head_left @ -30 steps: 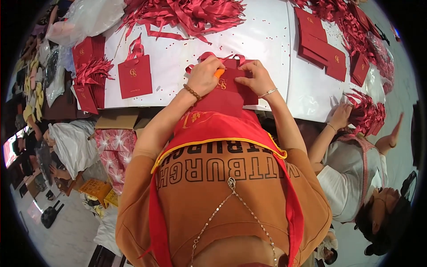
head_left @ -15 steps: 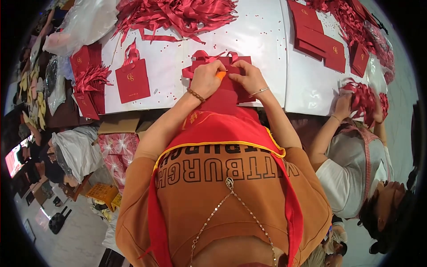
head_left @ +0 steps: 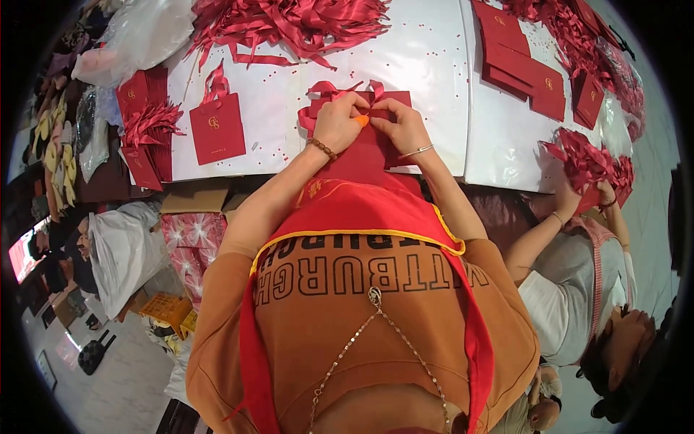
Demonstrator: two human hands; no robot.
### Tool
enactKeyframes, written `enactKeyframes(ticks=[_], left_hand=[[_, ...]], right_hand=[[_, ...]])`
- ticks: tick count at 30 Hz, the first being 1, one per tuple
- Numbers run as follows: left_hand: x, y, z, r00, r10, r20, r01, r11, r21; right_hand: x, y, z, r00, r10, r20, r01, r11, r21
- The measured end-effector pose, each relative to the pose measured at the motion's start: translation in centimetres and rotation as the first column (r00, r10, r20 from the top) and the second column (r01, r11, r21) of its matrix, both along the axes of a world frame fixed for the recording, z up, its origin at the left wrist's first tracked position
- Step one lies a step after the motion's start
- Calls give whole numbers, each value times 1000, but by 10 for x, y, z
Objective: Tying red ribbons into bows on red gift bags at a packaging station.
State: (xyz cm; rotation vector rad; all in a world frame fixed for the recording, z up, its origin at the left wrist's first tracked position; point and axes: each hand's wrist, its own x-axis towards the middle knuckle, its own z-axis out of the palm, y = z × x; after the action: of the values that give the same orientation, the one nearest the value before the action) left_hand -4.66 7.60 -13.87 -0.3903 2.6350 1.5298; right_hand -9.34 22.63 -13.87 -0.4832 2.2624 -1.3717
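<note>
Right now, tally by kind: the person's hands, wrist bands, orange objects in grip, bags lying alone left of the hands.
Hands: 2 (left hand, right hand)
Wrist bands: 2 (beaded bracelet, left; bangle, right)
Orange object in left grip: 1
Lone bag: 1
Total: 6

Right hand [head_left: 406, 132] now closer to left hand [head_left: 338, 124].

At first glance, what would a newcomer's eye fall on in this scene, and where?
Probably the big heap of red ribbons at the far side of the white table. Next, at the near edge, the person's left hand, with a small orange thing in its fingers, and right hand work close together over a red bag. At the right, a co-worker holds a bunch of red ribbons.
</note>
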Motion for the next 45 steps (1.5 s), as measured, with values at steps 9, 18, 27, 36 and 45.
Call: enactKeyframes(ticks=[9,18,27,36,45], left_hand=[[-1,-3,5,985,53,162,-107,932,346],[-20,-42,22,895,-446,2,426,853,-302],[-52,-50,21,758,-595,269,597,798,82],[-53,-63,23,969,-164,185,107,953,283],[-36,-90,18,940,-298,166,322,935,-147]], right_hand=[[2,1,-3,983,57,-174,-61,998,-14],[11,-3,-4,947,105,-305,-122,992,-37],[14,-12,3,907,93,-410,-129,990,-62],[15,-12,8,887,104,-450,-146,987,-60],[13,-14,8,882,135,-451,-186,980,-70]])
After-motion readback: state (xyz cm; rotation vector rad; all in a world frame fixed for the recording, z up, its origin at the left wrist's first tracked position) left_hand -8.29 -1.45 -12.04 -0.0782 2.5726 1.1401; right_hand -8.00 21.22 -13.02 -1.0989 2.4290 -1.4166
